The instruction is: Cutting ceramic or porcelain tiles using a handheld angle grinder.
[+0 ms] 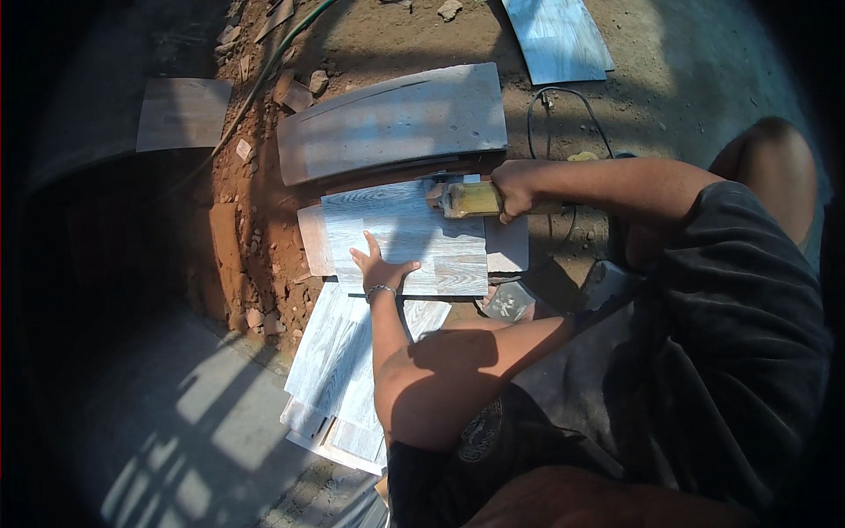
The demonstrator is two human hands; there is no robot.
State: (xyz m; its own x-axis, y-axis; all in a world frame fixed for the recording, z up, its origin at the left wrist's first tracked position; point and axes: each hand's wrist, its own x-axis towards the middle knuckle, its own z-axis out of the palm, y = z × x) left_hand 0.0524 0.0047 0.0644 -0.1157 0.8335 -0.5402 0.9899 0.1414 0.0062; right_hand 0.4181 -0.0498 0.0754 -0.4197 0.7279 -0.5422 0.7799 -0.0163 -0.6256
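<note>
Tile (183,114), brownish, lies at the far left beside a strip of red soil and rubble (255,304). A dark hose (255,97) runs diagonally across this strip. Below, toward the person, a loose stack of tiles (330,352) rests at an angle; the left forearm and left knee (440,374) cover part of it.

Work tile (453,251), grey with a wood-grain face, lies flat at center, directly in front of the person. Pale boards (508,246) extend from under its left and right ends. The left hand (381,271), with a bracelet (380,289) at the wrist, is placed palm down on the lower left part of the work tile, fingers and thumb spread. A thick grey slab (396,119) stands just beyond the far edge.

To the right, the right hand (518,189) is closed around the body of a yellow power tool (475,201). The tool's head is over the far right part of the work tile; shadow appears to hide any point of contact. A black cable (569,91) loops beyond the right forearm. Farther out, pale tiles (559,40) lie on the dirt.
</note>
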